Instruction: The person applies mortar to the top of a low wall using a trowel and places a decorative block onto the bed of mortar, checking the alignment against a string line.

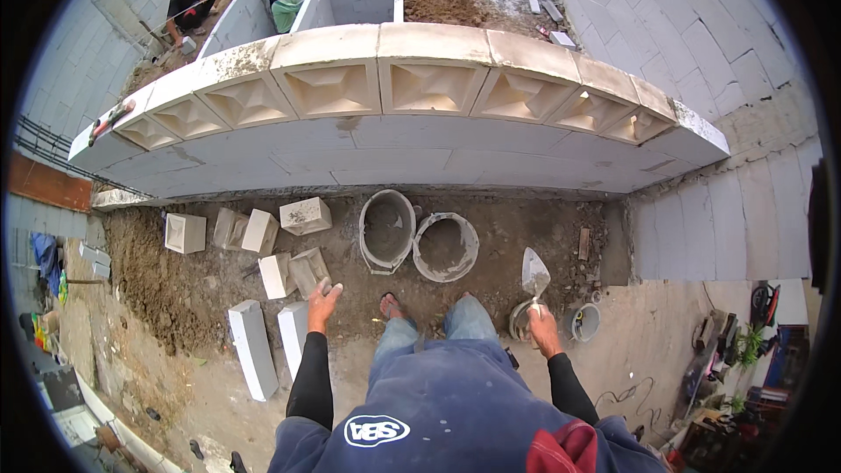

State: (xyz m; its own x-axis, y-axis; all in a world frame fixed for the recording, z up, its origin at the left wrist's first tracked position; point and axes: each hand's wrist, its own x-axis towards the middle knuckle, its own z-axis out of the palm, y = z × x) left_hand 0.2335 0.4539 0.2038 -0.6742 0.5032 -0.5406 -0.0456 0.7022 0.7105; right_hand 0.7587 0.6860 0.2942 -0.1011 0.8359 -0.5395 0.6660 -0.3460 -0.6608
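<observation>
My right hand [545,331] is closed round the handle of a trowel [535,272], its pointed blade directed away from me and smeared grey. Below that hand stands a small bucket [515,322], partly hidden by it. My left hand [323,306] reaches out with fingers apart and nothing visible in them. It is close to a pale hollow vent block [309,270] lying on the soil; whether they touch I cannot tell. Another vent block [277,277] lies beside that one. In front of my feet stand two larger buckets, a left one [363,236] and a right one [474,256].
A light block wall [377,153] crosses ahead, topped by a row of vent blocks [424,88]. More loose blocks [186,234] lie left, with long white blocks [252,350] nearer. Another small bucket [597,322] stands right. Beyond the wall are two people [194,4].
</observation>
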